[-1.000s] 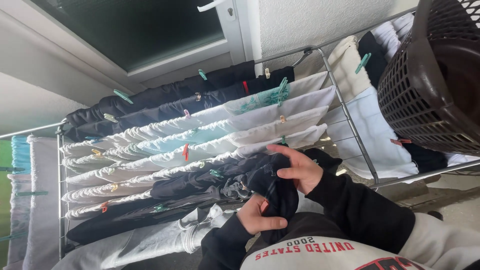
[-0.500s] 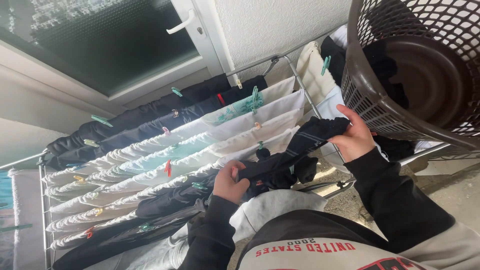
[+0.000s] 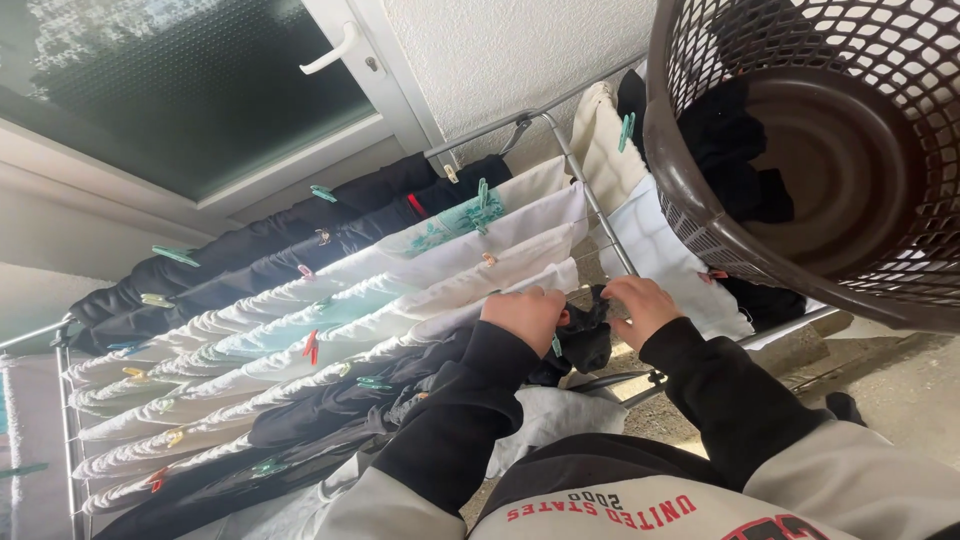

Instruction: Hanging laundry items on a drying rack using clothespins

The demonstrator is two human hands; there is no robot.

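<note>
A small black garment (image 3: 585, 335) hangs between both my hands at the right end of a metal drying rack (image 3: 594, 212). My left hand (image 3: 525, 315) grips its left side from above. My right hand (image 3: 640, 305) pinches its right side, close beside the left. The cloth droops over a rack wire next to white and black laundry pegged with coloured clothespins (image 3: 312, 346). Both my arms wear black sleeves.
A brown plastic laundry basket (image 3: 700, 225) sits at the upper right on the rack's side wing, with dark clothes (image 3: 735, 160) inside. Behind the rack are a glass door with a white handle (image 3: 330, 50) and a rough white wall. Concrete floor lies lower right.
My hands have come together from a wide stretch of the black garment and moved up onto the rack wire. The view has shifted right, toward the basket.
</note>
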